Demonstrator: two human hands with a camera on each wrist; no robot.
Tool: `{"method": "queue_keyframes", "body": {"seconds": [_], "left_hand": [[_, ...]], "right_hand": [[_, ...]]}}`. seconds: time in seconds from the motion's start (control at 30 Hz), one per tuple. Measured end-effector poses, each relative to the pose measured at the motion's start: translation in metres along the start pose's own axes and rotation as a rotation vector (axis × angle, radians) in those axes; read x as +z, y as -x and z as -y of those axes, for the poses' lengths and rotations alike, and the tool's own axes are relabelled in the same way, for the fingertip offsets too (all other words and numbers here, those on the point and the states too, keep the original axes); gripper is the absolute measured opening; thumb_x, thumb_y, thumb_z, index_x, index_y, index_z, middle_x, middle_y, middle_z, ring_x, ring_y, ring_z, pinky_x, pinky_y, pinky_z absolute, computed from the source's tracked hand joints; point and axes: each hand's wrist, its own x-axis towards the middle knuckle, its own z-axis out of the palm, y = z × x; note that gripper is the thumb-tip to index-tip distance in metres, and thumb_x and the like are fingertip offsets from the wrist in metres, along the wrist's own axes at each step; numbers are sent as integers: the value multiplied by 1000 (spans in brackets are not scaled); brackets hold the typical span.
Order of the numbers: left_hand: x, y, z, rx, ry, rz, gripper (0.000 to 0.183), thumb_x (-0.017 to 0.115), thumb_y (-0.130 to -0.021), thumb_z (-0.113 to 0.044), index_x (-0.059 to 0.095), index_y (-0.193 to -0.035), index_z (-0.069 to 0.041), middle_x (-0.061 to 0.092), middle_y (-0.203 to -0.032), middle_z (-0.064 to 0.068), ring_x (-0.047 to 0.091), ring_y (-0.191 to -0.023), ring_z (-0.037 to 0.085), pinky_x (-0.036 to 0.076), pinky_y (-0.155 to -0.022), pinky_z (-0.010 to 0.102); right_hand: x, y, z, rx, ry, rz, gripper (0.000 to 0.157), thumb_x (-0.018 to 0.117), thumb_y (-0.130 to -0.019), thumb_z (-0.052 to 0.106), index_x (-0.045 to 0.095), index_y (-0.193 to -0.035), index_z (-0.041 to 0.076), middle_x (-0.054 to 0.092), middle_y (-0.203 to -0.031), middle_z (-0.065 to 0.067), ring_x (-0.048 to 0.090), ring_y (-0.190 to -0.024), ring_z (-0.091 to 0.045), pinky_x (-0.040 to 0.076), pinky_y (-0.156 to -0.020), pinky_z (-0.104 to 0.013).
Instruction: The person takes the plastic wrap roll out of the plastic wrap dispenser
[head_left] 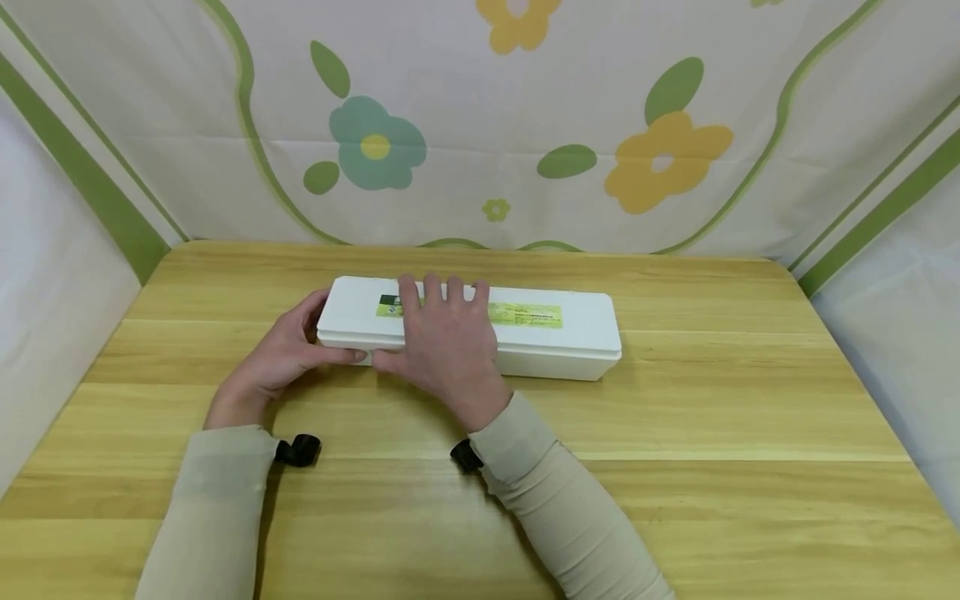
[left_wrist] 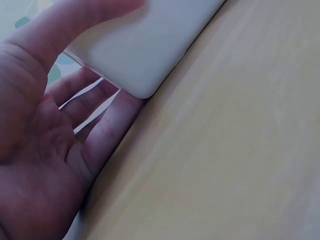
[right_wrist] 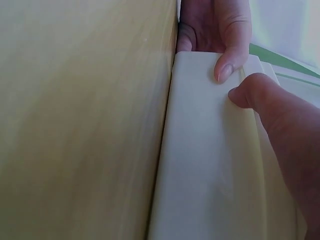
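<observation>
A long white box (head_left: 558, 364) with a lid (head_left: 585, 315) lies lengthwise on the table; a yellow-green label (head_left: 525, 314) runs along the lid's top. My left hand (head_left: 281, 350) grips the box's left end. Its thumb (left_wrist: 95, 12) presses the front side, and its other fingers go round the far side. Across the lid, left of the middle, lies my right hand (head_left: 453, 346). Its fingertips bend over the lid's far edge, while its thumb (right_wrist: 255, 92) sits at the front, by the lid's rim and close to the left thumb. The palm hides part of the label.
The wooden table (head_left: 712, 467) reaches back to a white curtain (head_left: 465, 108) printed with flowers. White cloth with green stripes hangs at both sides. Black wrist cameras sit at the left cuff (head_left: 228, 450) and the right cuff (head_left: 513, 437).
</observation>
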Motion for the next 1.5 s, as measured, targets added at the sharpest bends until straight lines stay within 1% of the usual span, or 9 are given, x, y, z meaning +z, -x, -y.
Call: {"method": "queue_keyframes", "body": {"seconds": [0.17,0.23,0.4,0.5,0.6,0.77,1.17,1.4,1.5], "left_hand": [[0,-2,0,5,0,-7,98,92,-83,-3,39,-165,-16,54,-147,-7,51,-128,17,48,-99,19],[0,-2,0,11,-1,-9,97,92,-83,-3,40,-164,-16,55,-147,-6,52,-127,18,48,-98,19],[0,-3,2,31,2,-7,96,92,-83,-3,42,-164,-16,56,-146,-5,55,-124,18,51,-97,20],[0,-3,3,35,11,-6,96,91,-83,-1,41,-164,-16,58,-144,-5,58,-121,17,53,-96,21],[0,-2,4,44,13,-7,97,91,-83,1,41,-164,-15,59,-143,-5,60,-120,16,53,-95,21],[-1,-1,5,60,13,1,96,90,-83,2,42,-164,-15,60,-143,-6,59,-121,16,53,-96,21],[-1,1,2,36,6,2,97,92,-83,0,42,-164,-16,60,-142,-4,60,-121,16,54,-95,22],[-1,0,2,32,2,4,96,92,-83,-2,43,-163,-18,59,-143,-2,59,-120,19,54,-95,23],[0,-1,2,29,8,4,96,93,-82,-3,43,-163,-17,58,-145,-2,59,-120,19,54,-96,23]], "right_hand": [[-1,0,-1,-8,-13,11,95,56,-83,89,51,-145,17,67,-128,-6,66,-119,-33,47,-105,-58],[0,0,-2,-13,-1,-16,94,56,-83,89,52,-144,17,68,-126,-6,67,-117,-32,48,-104,-58],[3,0,-4,-19,21,-122,91,55,-83,88,58,-138,15,72,-119,-6,71,-112,-32,52,-101,-56],[3,0,-5,-25,4,-148,90,56,-82,88,59,-136,15,73,-118,-6,71,-111,-32,53,-99,-57],[0,-1,-6,-29,-15,-142,90,57,-83,88,60,-136,16,74,-120,-6,71,-112,-33,54,-99,-57],[-3,-2,-9,-27,-50,-101,92,57,-83,90,60,-139,17,74,-125,-6,70,-115,-34,52,-100,-57],[-7,-4,-11,-11,-98,-22,91,59,-83,88,59,-141,18,73,-128,-6,68,-119,-33,50,-100,-56],[-6,-2,-12,-34,-69,-63,94,61,-82,91,58,-141,18,73,-128,-5,69,-119,-32,51,-101,-57],[-6,-1,-13,-40,-67,-36,96,61,-82,92,55,-144,19,71,-131,-5,68,-122,-32,50,-105,-58]]}}
